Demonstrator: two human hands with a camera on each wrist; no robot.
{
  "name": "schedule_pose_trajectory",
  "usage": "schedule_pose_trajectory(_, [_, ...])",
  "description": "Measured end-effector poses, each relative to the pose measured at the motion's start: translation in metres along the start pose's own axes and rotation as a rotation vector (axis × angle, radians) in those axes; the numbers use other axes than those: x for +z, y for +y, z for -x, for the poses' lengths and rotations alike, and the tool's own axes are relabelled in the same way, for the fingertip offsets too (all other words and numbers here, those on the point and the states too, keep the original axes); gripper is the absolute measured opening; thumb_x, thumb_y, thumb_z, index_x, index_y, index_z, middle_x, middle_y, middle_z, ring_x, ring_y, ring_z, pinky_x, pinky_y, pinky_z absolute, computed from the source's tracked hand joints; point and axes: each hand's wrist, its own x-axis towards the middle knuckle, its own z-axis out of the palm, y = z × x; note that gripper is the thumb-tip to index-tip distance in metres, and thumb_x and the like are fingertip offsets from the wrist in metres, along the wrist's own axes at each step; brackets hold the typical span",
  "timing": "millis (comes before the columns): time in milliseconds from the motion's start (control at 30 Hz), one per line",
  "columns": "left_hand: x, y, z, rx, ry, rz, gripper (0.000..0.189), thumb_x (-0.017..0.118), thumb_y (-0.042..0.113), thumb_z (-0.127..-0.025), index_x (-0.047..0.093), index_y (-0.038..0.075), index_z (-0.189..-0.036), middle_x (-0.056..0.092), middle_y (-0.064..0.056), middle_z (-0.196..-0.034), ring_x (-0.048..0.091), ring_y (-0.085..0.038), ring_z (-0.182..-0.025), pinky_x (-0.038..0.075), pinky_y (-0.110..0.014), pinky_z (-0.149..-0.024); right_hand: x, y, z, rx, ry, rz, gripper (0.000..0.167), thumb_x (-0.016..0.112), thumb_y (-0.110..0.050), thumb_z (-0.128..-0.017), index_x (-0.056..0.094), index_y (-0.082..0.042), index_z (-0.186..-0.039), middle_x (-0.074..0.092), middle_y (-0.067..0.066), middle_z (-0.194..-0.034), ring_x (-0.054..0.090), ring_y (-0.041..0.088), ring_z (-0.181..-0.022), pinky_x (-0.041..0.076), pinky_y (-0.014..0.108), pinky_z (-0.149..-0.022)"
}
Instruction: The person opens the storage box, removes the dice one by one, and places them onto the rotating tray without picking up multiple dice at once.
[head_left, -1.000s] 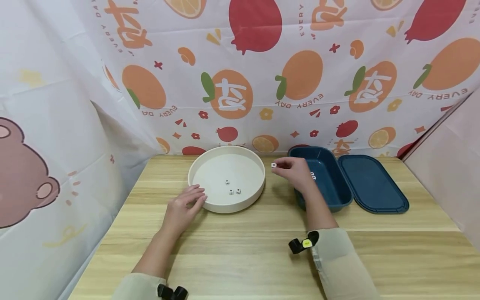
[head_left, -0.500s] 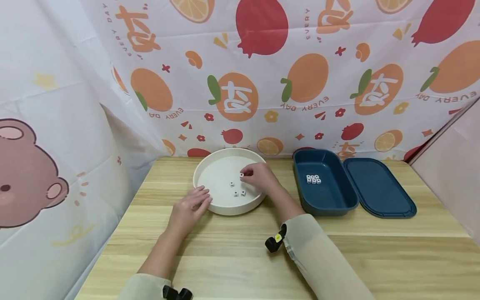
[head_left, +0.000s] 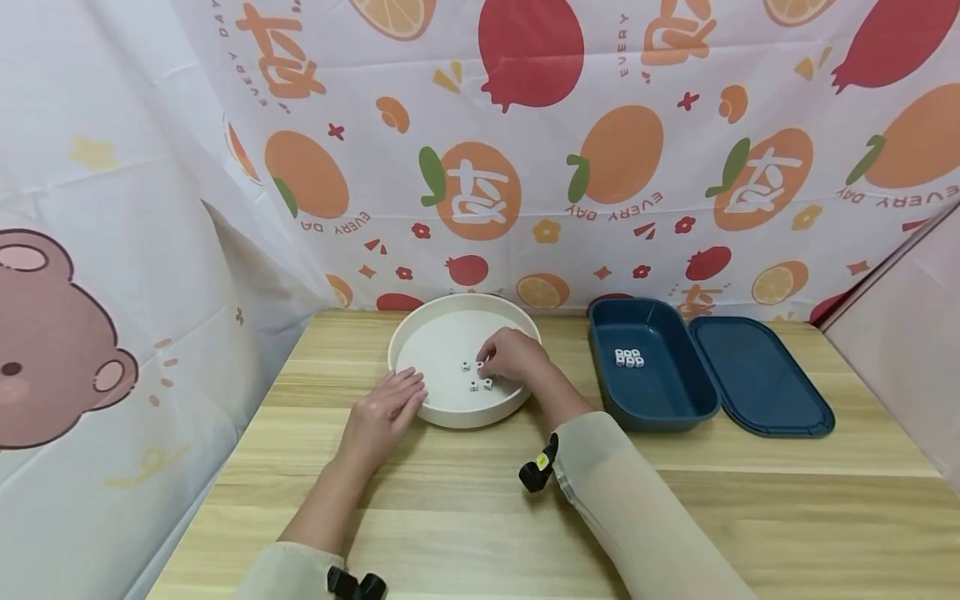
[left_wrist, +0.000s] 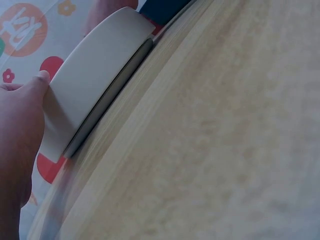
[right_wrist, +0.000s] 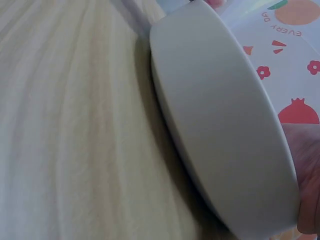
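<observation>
A fruit-printed cloth (head_left: 615, 50) hangs behind the far edge of the one wooden worktop (head_left: 442, 517). Near that edge, left of its middle, stands one round cream tray (head_left: 465, 418); to its right, also by the far edge, is one blue box (head_left: 660, 392), and just beside that, nearer the far right corner, lies one blue lid (head_left: 765, 375). Tray, box and lid have kept their places on the worktop.

Two hands are at work. A second ago the right hand (head_left: 517, 357) was over the gap between tray and box; half a second ago it had reached the tray, and now it is a little closer to the near rim, its fingers pinching one die (head_left: 481, 365). Whether that die touches the tray floor cannot be told. The left hand (head_left: 381, 417) remains at the tray's left rim, fingers loosely extended and resting on it. Two wrist cameras (head_left: 537, 465) show, one per arm.

Smallest are the dice: besides the pinched one, three white dice (head_left: 473, 386) lie in the tray, unmoved, and six (head_left: 629, 358) can be counted in the box, in two rows of three.
</observation>
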Motion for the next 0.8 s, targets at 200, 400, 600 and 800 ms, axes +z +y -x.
schedule_pose_trajectory(200, [0.0017, -0.0013, 0.0005, -0.008, -0.008, 0.018, 0.021, 0.079, 0.004, -0.08, 0.076, -0.001, -0.1, 0.075, -0.013, -0.106, 0.071, -0.029, -0.106, 0.051, -0.051, -0.102, -0.0019, -0.003, -0.0018, 0.035, -0.044, 0.038, 0.009, 0.082, -0.024, -0.08, 0.078, -0.027, -0.087, 0.069, -0.006, -0.079, 0.061, 0.014, -0.08, 0.046, 0.031, -0.073])
schedule_pose_trajectory(400, [0.0024, -0.0015, -0.0005, -0.011, -0.008, 0.019, 0.02, 0.079, 0.003, -0.08, 0.077, -0.002, -0.099, 0.075, -0.013, -0.105, 0.071, -0.029, -0.105, 0.051, -0.05, -0.103, -0.0023, -0.0033, -0.0011, 0.056, -0.062, 0.031, 0.008, 0.081, -0.025, -0.081, 0.077, -0.025, -0.088, 0.068, -0.005, -0.079, 0.061, 0.015, -0.08, 0.046, 0.033, -0.074])
schedule_pose_trajectory(600, [0.0016, -0.0016, -0.0008, -0.009, -0.005, 0.02, 0.018, 0.078, 0.003, -0.08, 0.077, -0.003, -0.098, 0.075, -0.013, -0.104, 0.071, -0.029, -0.104, 0.051, -0.051, -0.102, -0.002, -0.0046, -0.0018, 0.071, -0.071, 0.034, 0.008, 0.081, -0.025, -0.082, 0.076, -0.026, -0.089, 0.068, -0.004, -0.08, 0.06, 0.016, -0.082, 0.045, 0.034, -0.077])
schedule_pose_trajectory(800, [0.0019, -0.0021, -0.0022, -0.006, -0.004, 0.021, 0.018, 0.078, 0.003, -0.08, 0.077, -0.003, -0.098, 0.075, -0.013, -0.104, 0.071, -0.029, -0.104, 0.051, -0.051, -0.103, -0.001, -0.0047, -0.0045, 0.099, -0.04, 0.038, 0.008, 0.079, -0.028, -0.083, 0.073, -0.03, -0.089, 0.067, -0.004, -0.086, 0.059, 0.017, -0.086, 0.044, 0.037, -0.079])
